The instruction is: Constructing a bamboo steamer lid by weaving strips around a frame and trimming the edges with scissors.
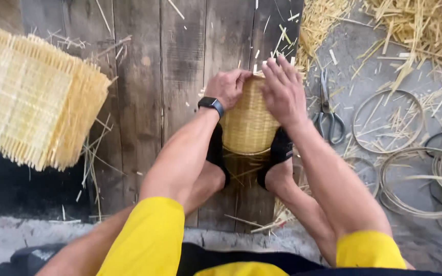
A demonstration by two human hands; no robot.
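Observation:
A small woven bamboo basket (249, 125) lies on its side on dark wooden boards, clamped between my two feet in black socks. My left hand (227, 87), with a black watch on the wrist, grips the basket's far rim on the left. My right hand (284, 91) presses on the far rim at the right, fingers spread over the weave. The far end of the basket is hidden under both hands.
A stack of flat woven bamboo mats (31, 97) sits at the left. Scissors (328, 115) lie right of the basket. Bamboo hoops (387, 120) and coiled strips (436, 179) lie on the grey floor at right, loose bamboo shavings (415, 25) beyond.

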